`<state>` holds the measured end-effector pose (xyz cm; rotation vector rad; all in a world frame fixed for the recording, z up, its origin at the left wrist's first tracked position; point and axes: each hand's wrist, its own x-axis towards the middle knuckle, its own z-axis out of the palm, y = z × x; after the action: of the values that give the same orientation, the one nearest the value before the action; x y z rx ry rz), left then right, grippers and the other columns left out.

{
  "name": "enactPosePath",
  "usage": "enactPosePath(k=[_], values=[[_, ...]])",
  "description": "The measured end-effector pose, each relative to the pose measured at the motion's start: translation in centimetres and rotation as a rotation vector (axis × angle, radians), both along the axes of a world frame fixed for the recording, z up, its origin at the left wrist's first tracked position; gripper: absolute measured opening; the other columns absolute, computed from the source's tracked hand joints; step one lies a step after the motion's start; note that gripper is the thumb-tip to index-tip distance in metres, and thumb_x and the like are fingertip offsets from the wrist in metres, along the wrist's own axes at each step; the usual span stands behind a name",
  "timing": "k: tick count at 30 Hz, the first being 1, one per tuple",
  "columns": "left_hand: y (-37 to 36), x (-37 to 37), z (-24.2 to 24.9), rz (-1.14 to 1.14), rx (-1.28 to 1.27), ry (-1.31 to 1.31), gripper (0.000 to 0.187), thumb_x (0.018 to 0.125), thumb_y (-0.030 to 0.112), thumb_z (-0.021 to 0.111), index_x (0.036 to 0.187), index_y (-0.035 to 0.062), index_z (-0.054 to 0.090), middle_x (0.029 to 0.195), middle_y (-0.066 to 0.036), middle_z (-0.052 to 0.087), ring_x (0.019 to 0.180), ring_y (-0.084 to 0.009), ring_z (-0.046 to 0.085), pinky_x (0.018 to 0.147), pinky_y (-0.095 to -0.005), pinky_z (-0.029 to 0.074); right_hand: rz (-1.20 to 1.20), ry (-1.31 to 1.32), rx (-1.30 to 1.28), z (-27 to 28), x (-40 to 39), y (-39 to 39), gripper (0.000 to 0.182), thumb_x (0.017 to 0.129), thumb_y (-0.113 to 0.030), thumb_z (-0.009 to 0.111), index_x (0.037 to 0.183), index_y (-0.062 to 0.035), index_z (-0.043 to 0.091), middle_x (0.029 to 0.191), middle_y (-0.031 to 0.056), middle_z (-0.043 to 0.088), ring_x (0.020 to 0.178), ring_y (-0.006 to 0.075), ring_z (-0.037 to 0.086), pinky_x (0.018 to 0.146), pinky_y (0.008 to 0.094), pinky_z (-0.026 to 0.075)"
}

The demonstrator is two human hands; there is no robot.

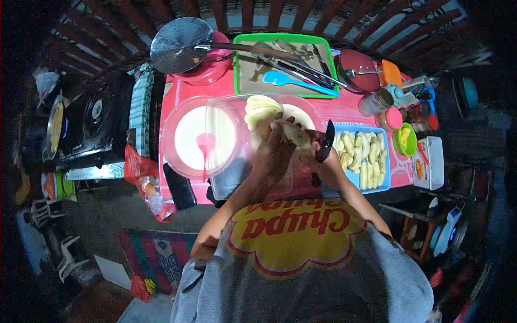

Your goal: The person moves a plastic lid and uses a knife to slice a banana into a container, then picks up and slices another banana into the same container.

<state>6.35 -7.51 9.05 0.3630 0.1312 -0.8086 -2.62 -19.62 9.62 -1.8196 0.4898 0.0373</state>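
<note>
My left hand (273,149) is closed around a pale piece of banana (295,134) at the middle of the table. Just to its right, my right hand (325,164) grips a knife (328,141) with a dark blade pointing up. Fanned pale slices (261,109) lie at the far end of a clear plastic tray (226,180), beyond my left hand. Part of a pink bowl (318,116) shows behind both hands. Peeled bananas (366,156) fill a blue tray (386,180) on the right.
A pink bowl of white batter (196,134) with a red ladle (204,145), and a phone (180,187), are at left. A green-rimmed tray (245,89) with utensils lies beyond. Jars (376,102) and a green cup (405,141) stand right; a stove (97,116) is far left.
</note>
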Motion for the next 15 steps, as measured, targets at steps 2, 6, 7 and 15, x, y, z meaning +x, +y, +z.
enactPosePath(k=[2, 6, 7, 15], values=[[0.8, 0.6, -0.1, 0.049, 0.058, -0.060, 0.039, 0.086, 0.031, 0.036, 0.117, 0.0082, 0.031, 0.103, -0.009, 0.042, 0.095, -0.0221, 0.044, 0.083, -0.0378, 0.037, 0.045, -0.152, -0.116, -3.6, -0.3, 0.4, 0.027, 0.081, -0.018, 0.048, 0.102, -0.0021, 0.043, 0.087, 0.0052, 0.050, 0.077, 0.0132, 0.048, 0.066, 0.0251, 0.039], [2.7, 1.7, 0.5, 0.159, 0.211, -0.074, 0.042, 0.085, 0.038, 0.034, 0.115, 0.0084, 0.035, 0.096, -0.008, 0.044, 0.086, -0.0206, 0.046, 0.077, -0.0350, 0.039, 0.013, -0.081, -0.106, 0.2, 0.3, 3.1, 0.023, 0.086, -0.026, 0.040, 0.092, -0.0033, 0.041, 0.073, 0.0054, 0.049, 0.062, 0.0124, 0.047, 0.055, 0.0260, 0.038], [3.1, 2.2, 0.3, 0.169, 0.218, -0.077, 0.042, 0.085, 0.038, 0.034, 0.115, 0.0084, 0.035, 0.096, -0.008, 0.044, 0.086, -0.0206, 0.046, 0.077, -0.0350, 0.039, 0.051, -0.163, -0.187, -0.2, 0.2, 2.7, 0.022, 0.086, -0.025, 0.038, 0.090, -0.0036, 0.040, 0.070, 0.0066, 0.048, 0.060, 0.0126, 0.046, 0.053, 0.0270, 0.038], [5.4, 5.6, 1.0, 0.251, 0.191, 0.110, 0.032, 0.082, 0.033, 0.042, 0.106, 0.0122, 0.045, 0.092, -0.006, 0.050, 0.077, -0.0175, 0.049, 0.069, -0.0336, 0.041, 0.195, -0.060, -0.366, 0.9, 1.9, 7.4, 0.016, 0.084, -0.014, 0.038, 0.094, -0.0024, 0.040, 0.067, 0.0143, 0.048, 0.059, 0.0232, 0.051, 0.053, 0.0357, 0.040]])
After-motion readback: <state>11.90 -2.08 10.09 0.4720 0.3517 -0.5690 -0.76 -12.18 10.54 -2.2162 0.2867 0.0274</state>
